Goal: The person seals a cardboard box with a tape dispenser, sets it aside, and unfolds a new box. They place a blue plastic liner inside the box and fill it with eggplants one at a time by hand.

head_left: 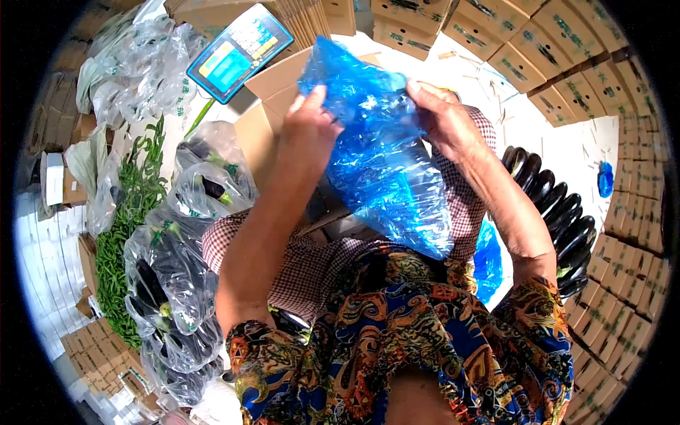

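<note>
A crinkled blue plastic bag (pixel 389 170) hangs in front of my body, stretched between both hands. My left hand (pixel 312 117) is closed on its upper left edge, slightly blurred. At the upper right edge, my right hand (pixel 443 113) pinches the film between thumb and fingers. Behind the bag and my left forearm stands an open cardboard box (pixel 258 138), partly hidden; what it holds cannot be made out. Beyond the box lies a blue-framed weighing scale display (pixel 241 53).
Clear bags of eggplants (pixel 170 276) and a heap of green peppers (pixel 120 262) lie at left. Loose eggplants (pixel 559 205) form a row at right. Stacked cartons (pixel 567 49) line the right side. Clear plastic bags (pixel 142 71) are piled upper left.
</note>
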Tool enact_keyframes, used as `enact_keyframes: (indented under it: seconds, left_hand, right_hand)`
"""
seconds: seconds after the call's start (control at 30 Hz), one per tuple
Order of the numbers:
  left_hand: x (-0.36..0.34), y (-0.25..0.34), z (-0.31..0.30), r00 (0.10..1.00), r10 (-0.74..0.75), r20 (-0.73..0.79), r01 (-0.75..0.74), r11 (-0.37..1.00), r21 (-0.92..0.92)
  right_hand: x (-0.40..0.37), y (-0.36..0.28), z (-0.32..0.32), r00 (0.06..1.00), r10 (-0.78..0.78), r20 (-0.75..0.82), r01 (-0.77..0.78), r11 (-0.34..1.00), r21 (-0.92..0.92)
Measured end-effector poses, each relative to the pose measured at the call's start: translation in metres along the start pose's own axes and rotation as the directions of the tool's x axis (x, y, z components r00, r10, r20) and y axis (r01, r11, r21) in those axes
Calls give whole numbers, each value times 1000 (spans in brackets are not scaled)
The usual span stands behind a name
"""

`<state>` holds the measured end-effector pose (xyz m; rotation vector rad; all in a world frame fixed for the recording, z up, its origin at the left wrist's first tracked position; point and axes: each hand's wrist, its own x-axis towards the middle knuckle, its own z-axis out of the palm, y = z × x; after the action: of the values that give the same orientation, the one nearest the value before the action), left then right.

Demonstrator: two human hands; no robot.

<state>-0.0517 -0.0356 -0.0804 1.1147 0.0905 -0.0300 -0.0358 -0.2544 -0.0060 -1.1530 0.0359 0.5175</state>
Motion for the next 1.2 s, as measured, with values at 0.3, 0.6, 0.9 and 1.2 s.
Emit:
enact_keyframes:
  seconds: [0.3, 0.6, 0.9, 1.2]
  left_hand:
    - [-18, 89, -10, 989, -75, 124, 93, 985, -148]
    - [-29, 127, -110, 980, -200, -18, 151, 676, 721]
    - [1, 117, -138, 977, 22, -211, 124, 747, 653]
    - [37, 77, -190, 957, 49, -287, 126, 818, 561]
  right_hand:
    - [18, -15, -26, 987, -160, -4, 155, 947, 281]
    - [45, -43, -73, 976, -103, -190, 96, 994, -43]
    - [90, -35, -55, 994, -88, -67, 69, 964, -255]
    - [176, -5, -46, 948, -318, 0, 232, 691, -685]
